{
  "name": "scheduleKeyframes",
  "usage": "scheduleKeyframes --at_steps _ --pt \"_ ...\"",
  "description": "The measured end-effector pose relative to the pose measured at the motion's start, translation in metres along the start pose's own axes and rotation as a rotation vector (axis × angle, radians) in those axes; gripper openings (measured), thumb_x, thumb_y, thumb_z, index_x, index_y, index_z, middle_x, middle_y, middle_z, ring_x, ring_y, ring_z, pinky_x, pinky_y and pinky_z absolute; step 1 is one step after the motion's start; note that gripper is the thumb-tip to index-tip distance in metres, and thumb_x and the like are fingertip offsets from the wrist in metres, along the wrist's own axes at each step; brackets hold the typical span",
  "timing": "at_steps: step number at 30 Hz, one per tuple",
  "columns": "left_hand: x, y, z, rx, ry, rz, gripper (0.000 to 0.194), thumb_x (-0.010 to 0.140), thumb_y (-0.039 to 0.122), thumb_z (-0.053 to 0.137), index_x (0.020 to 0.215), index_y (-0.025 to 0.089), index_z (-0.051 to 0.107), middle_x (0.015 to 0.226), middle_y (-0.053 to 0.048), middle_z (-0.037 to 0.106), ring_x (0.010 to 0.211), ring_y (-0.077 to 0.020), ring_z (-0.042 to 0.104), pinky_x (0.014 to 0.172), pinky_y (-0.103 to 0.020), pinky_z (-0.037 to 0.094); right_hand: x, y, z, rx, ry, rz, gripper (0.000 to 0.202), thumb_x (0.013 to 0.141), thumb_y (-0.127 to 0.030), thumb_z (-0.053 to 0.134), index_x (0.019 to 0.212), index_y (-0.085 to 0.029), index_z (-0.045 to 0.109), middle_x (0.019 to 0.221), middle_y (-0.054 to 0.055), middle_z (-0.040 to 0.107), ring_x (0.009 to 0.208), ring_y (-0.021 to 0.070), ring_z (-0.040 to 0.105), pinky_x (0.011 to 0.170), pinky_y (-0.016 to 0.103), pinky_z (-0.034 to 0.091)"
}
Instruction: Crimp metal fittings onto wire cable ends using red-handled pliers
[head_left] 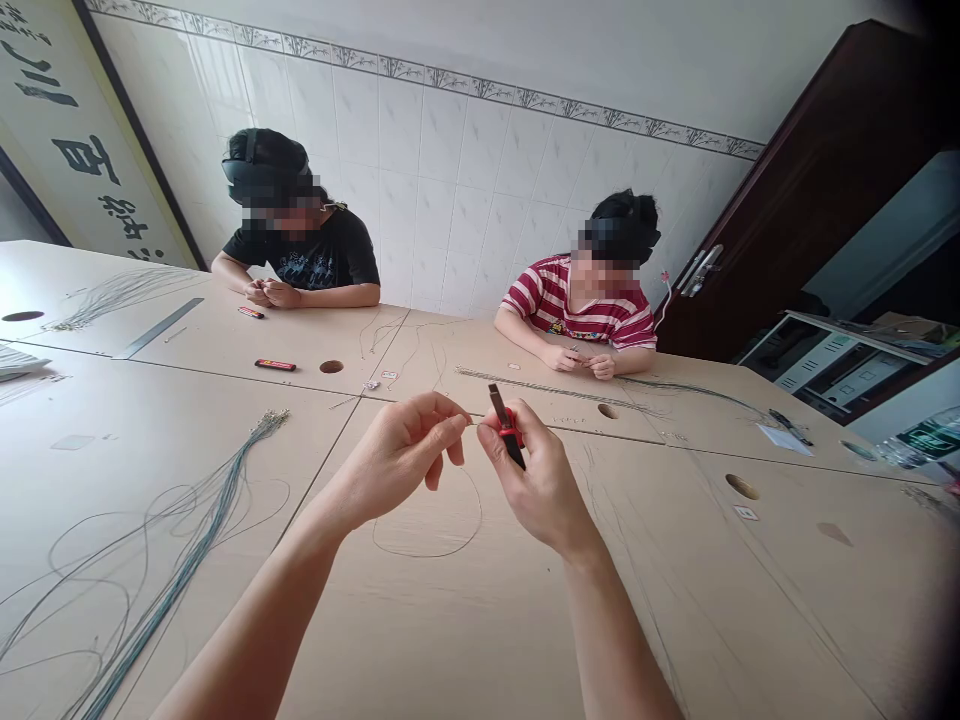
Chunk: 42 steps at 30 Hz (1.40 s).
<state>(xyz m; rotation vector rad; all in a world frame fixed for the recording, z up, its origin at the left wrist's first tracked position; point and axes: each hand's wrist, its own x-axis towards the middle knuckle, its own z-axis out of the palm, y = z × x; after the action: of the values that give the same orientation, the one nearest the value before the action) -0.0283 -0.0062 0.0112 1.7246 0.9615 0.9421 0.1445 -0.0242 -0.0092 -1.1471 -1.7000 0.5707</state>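
My left hand (pixel 409 450) pinches the end of a thin cord between thumb and fingertips. Its loop (pixel 427 555) curves below my hands, over the table. Fingertip to fingertip with it, my right hand (pixel 544 485) holds a small red-and-black tool (pixel 512 437), its dark metal tip pointing up and away from me. The tool's exact kind does not show. The right thumb and index finger also meet at the cord end, where a tiny piece is too small to make out. To the left lies a bundle of grey-green cords (pixel 199 535) with metallic ends.
Two people sit across the table (pixel 465 660), both working with their hands. More cord bundles (pixel 555 390) lie near them. A metal ruler (pixel 161 328), red-and-black sticks (pixel 275 365) and round table holes (pixel 742 487) are around. A plastic bottle (pixel 926 437) is at the far right.
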Motion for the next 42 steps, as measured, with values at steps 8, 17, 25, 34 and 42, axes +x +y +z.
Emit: scheduleKeyframes --at_steps 8,17,25,34,42 --pt "0.0009 -0.0026 -0.0002 -0.018 -0.001 -0.024 0.025 0.094 0.041 0.051 0.082 0.019 0.054 0.069 0.002 0.062 0.047 -0.0060 0.049 0.043 -0.018 0.032 -0.0009 -0.0029 0.0000 -0.037 -0.037 -0.012 0.017 0.095 -0.036 0.048 0.085 -0.022 0.048 0.078 0.000 0.051 0.071 0.0141 0.049 0.065 0.027 0.040" --pt "-0.0003 0.0008 -0.0003 -0.013 -0.024 -0.034 0.025 0.095 0.035 0.049 0.078 0.017 0.054 0.067 0.003 0.060 0.046 -0.0048 0.048 0.042 -0.017 0.031 -0.0008 -0.0025 -0.0003 -0.045 -0.055 -0.019 0.017 0.096 -0.036 0.048 0.087 -0.022 0.049 0.080 -0.001 0.050 0.072 0.0136 0.049 0.069 0.027 0.041" --pt "-0.0001 0.0010 0.0013 0.004 0.027 -0.016 0.023 0.095 0.032 0.047 0.078 0.018 0.052 0.065 0.003 0.058 0.046 -0.0050 0.047 0.043 -0.018 0.033 -0.0013 -0.0019 -0.0002 -0.025 -0.036 -0.077 0.011 0.095 -0.033 0.050 0.092 -0.022 0.053 0.090 0.001 0.057 0.083 0.0145 0.056 0.079 0.028 0.046" --pt "0.0007 -0.0003 0.0037 0.044 0.049 -0.011 0.021 0.094 0.031 0.048 0.078 0.018 0.052 0.064 0.003 0.059 0.046 -0.0058 0.048 0.042 -0.018 0.034 -0.0013 -0.0024 0.0012 -0.070 0.013 -0.113 0.009 0.095 -0.029 0.050 0.089 -0.022 0.051 0.086 0.001 0.053 0.080 0.0155 0.053 0.077 0.030 0.045" --pt "-0.0004 0.0012 0.0072 0.071 0.083 0.010 0.019 0.093 0.027 0.047 0.076 0.019 0.050 0.064 0.004 0.058 0.047 -0.0058 0.048 0.045 -0.019 0.038 -0.0017 -0.0013 0.0034 -0.097 0.032 -0.097 0.012 0.094 -0.028 0.050 0.085 -0.022 0.046 0.084 0.001 0.053 0.077 0.0152 0.051 0.074 0.030 0.044"
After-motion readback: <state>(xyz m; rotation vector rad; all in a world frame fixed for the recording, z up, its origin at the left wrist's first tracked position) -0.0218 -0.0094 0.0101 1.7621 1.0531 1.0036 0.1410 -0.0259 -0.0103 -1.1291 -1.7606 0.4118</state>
